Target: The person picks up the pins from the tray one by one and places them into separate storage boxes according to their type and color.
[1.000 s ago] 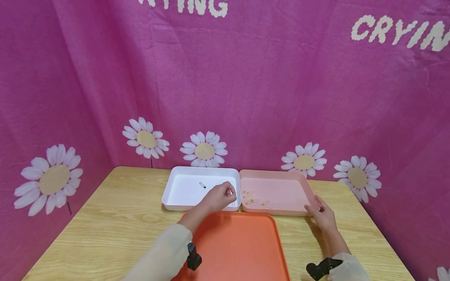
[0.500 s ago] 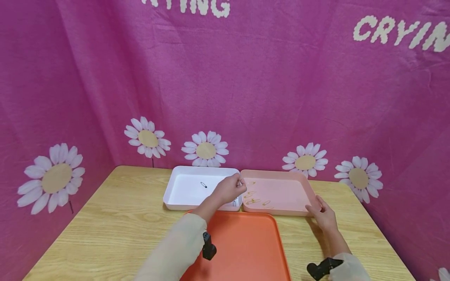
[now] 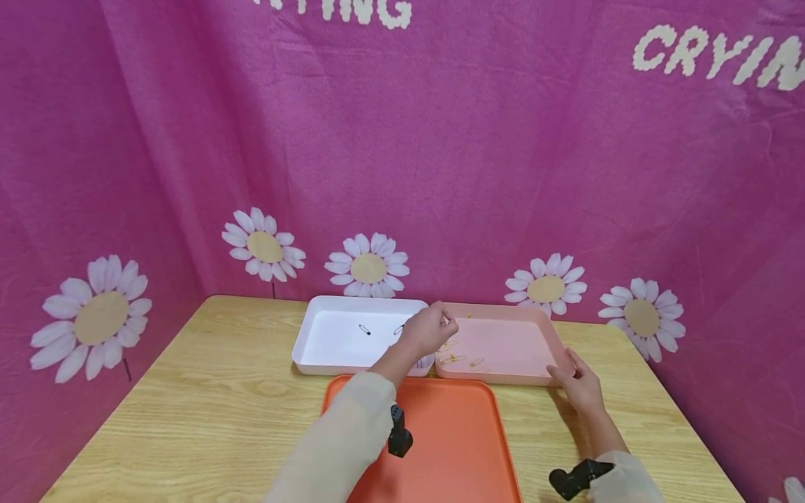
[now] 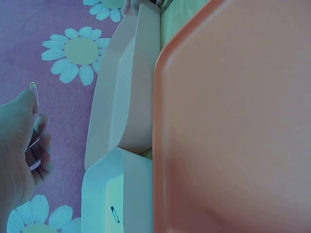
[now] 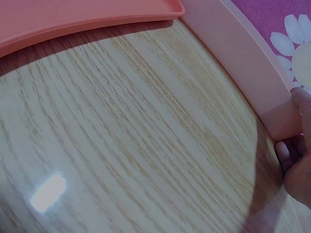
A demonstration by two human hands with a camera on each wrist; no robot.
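Observation:
My left hand point(image 3: 429, 331) is over the seam between the white tray point(image 3: 302, 349) and the pink tray point(image 3: 512, 342). In the left wrist view, thumb and fingertips pinch a small gold-headed safety pin point(image 4: 33, 87), held up clear of the trays. My right hand point(image 3: 581, 388) grips the near right corner of the pink tray, its thumb point(image 5: 300, 97) on the rim and fingers low at the outer wall. Several gold safety pins point(image 3: 476, 362) lie at the pink tray's left. A black safety pin point(image 3: 365, 330) lies in the white tray, another point(image 3: 399, 329) beside my left wrist.
An orange tray point(image 3: 443, 440) lies on the wooden table point(image 3: 189, 398) in front of the two smaller trays, below my left forearm. Behind the table hangs a magenta cloth point(image 3: 440, 175) with flowers. More pins at the white tray's right end are partly hidden by my left hand.
My left hand has moved right and slightly up from the white tray toward the pink one, bringing the safety pin along. The black pin beside its wrist has come into view. My right hand stays put.

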